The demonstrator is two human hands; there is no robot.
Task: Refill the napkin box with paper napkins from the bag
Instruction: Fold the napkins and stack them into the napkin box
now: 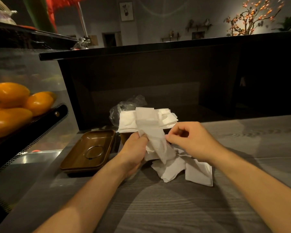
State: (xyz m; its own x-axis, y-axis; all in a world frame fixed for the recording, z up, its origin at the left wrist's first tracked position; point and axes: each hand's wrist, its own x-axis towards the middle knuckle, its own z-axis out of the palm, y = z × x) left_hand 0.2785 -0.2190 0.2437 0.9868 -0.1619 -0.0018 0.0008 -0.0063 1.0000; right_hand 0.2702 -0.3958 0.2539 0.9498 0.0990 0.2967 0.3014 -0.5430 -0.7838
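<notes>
My left hand grips a bunch of white napkins from below, and my right hand pinches their right edge with curled fingers. More napkins lie loose on the grey tabletop under my hands. Just behind them a stack of napkins tops the napkin box, the clear bag behind it. A brown tray sits left, with oranges further left.
</notes>
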